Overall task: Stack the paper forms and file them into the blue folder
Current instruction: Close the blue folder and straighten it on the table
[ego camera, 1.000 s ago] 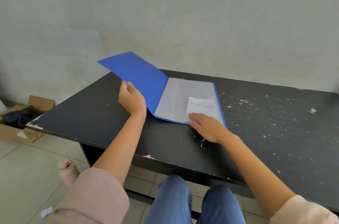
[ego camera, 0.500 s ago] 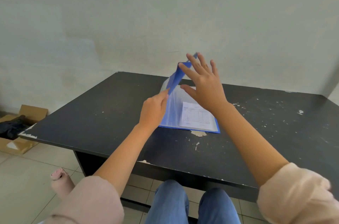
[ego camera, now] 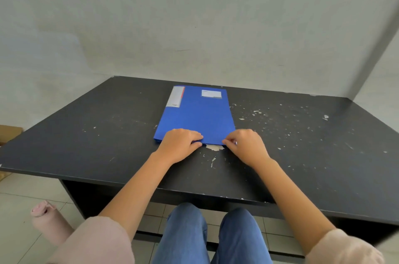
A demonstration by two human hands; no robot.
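Observation:
The blue folder (ego camera: pixel 196 114) lies closed and flat on the black table (ego camera: pixel 97 134), its cover up with a white label near the far edge. The paper forms are hidden inside it. My left hand (ego camera: pixel 180 142) grips the folder's near edge left of centre, fingers curled over the cover and thumb under the edge. My right hand (ego camera: pixel 244 145) pinches the near right corner of the folder.
The tabletop is scratched, with white chipped spots right of the folder and a bare patch (ego camera: pixel 214 147) just in front of it. A cardboard box (ego camera: pixel 8 133) stands on the floor at the left. My knees (ego camera: pixel 207 235) are under the table's front edge.
The folder's cover, which stood open then upright, has been swung down over the forms. Both hands have dropped to the folder's near edge.

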